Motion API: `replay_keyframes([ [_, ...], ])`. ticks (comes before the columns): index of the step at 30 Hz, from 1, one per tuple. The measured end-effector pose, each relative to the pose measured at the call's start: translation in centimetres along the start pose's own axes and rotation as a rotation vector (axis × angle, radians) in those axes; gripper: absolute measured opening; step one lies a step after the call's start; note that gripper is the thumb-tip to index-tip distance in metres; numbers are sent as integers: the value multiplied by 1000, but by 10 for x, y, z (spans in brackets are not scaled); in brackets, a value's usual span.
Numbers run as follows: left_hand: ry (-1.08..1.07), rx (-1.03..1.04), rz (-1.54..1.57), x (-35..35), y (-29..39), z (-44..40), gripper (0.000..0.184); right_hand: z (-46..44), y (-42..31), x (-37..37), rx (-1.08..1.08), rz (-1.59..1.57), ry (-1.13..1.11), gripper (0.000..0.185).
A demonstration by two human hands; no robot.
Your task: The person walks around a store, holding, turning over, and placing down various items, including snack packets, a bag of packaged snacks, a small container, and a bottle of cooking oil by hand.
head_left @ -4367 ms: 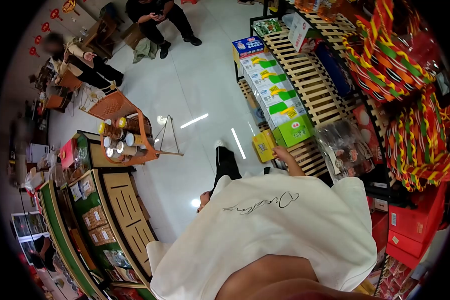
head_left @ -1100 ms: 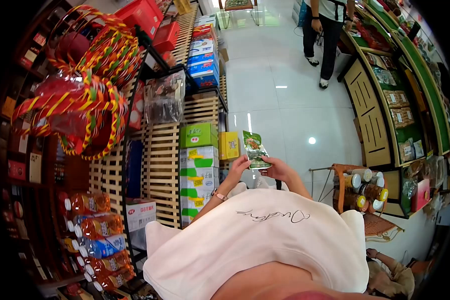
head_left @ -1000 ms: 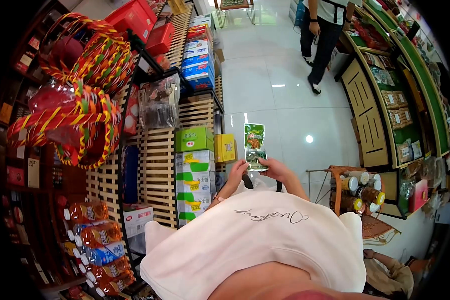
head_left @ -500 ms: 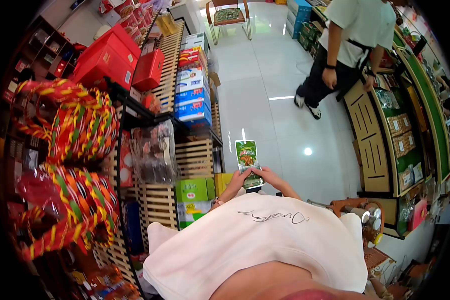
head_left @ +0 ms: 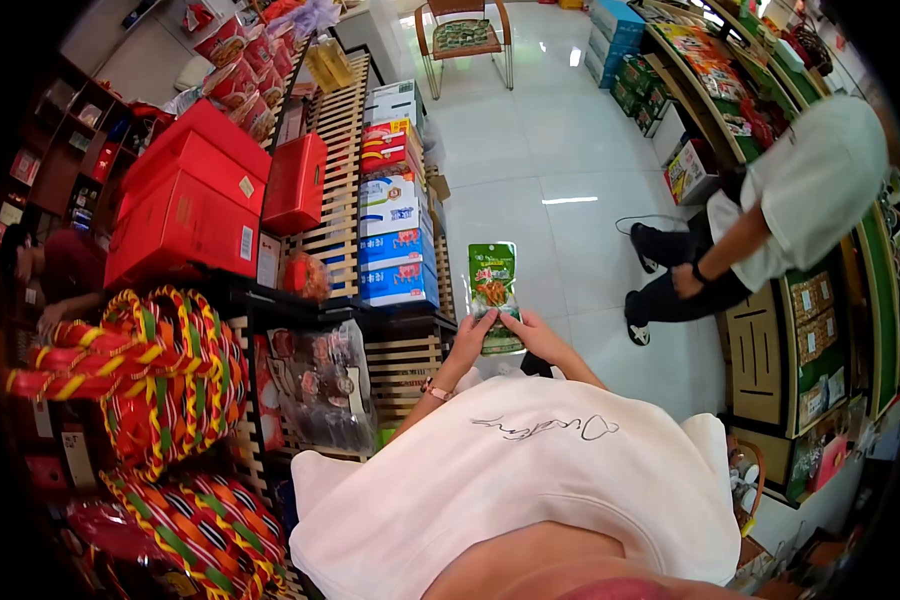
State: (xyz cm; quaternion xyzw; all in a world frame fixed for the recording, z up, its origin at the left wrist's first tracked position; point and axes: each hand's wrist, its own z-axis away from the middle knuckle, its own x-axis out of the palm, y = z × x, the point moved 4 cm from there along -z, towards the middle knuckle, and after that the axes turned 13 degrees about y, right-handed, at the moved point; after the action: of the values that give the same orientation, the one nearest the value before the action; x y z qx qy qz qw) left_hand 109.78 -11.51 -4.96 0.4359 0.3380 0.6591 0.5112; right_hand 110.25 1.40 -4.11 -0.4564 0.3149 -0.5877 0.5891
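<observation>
A green snack pouch (head_left: 492, 275) with a food picture on its front is held upright in front of my chest. My left hand (head_left: 470, 340) grips its lower left side, with the thumb lying on the front. On the lower right side my right hand (head_left: 535, 335) closes on the same pouch, its thumb also on the front. The fingers behind the pouch are hidden. The pouch's small print cannot be read.
On my left, slatted shelves (head_left: 335, 185) bear red boxes (head_left: 195, 215), blue cartons (head_left: 398, 265) and colourful woven baskets (head_left: 175, 380). A person (head_left: 760, 215) walks on the right beside a goods rack (head_left: 810, 340). A chair (head_left: 465, 40) stands ahead on the tiled floor.
The shelves and baskets have shifted down in view as I move forward. The pouch is higher and appears larger, still in both hands. The person on the right has come nearer.
</observation>
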Motion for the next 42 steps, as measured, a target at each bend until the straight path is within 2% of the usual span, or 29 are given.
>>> replay_keyframes([
  [2, -7, 1, 21, -2, 1, -23, 29, -21, -9, 0, 46, -65, 7, 36],
  [6, 42, -100, 57, 1, 14, -69, 30, -69, -40, -9, 115, 4, -65, 37],
  [9, 108, -93, 22, -7, 13, -130, 31, -123, -61, -14, 170, -1, -77, 37],
  [12, 166, -99, 24, -2, 35, -195, 32, -195, -81, -20, 102, -35, -144, 35],
  [13, 122, -135, 50, -1, 44, -215, 32, -234, -57, -34, 183, 170, -89, 34],
  [14, 71, -154, 82, 5, 59, -241, 31, -240, -107, -26, 106, 37, -220, 32],
  [15, 86, -68, 98, 16, 85, -264, 29, -268, -126, -32, 6, 76, -213, 31],
  [16, 96, -85, 109, 22, 105, -282, 29, -290, -138, -34, -85, 101, -206, 30],
  [18, 76, -81, 27, 30, 134, -323, 30, -319, -181, -40, -130, 63, -243, 30],
  [22, -88, 81, -208, 53, 187, -399, 32, -389, -215, -65, -158, 199, -211, 31],
  [23, -57, 94, -230, 48, 179, -422, 33, -405, -221, -68, -153, 218, -202, 31],
  [26, 21, -1, -108, 53, 189, -451, 30, -444, -226, -70, -82, 173, -207, 30],
  [27, 40, -40, -63, 53, 189, -457, 29, -442, -250, -67, -62, 116, -210, 29],
  [29, 78, -117, 32, 57, 192, -472, 29, -477, -222, -74, -18, 128, -198, 30],
  [32, 106, -248, 154, 59, 183, -514, 31, -515, -231, -80, 65, 114, -163, 31],
  [34, 22, -237, 124, 64, 193, -556, 31, -548, -243, -85, 104, 113, -129, 33],
  [35, -17, -230, 111, 67, 201, -576, 31, -564, -261, -87, 120, 118, -86, 34],
  [36, 72, -248, 67, 66, 209, -599, 31, -586, -277, -88, 108, 111, -71, 35],
  [39, 45, -102, 21, 68, 257, -676, 31, -664, -309, -91, 107, 163, -39, 36],
  [40, 85, -79, -69, 64, 272, -702, 31, -699, -306, -97, 78, 269, -42, 36],
  [42, 39, -64, -60, 69, 326, -740, 31, -747, -346, -91, 53, 267, -99, 35],
])
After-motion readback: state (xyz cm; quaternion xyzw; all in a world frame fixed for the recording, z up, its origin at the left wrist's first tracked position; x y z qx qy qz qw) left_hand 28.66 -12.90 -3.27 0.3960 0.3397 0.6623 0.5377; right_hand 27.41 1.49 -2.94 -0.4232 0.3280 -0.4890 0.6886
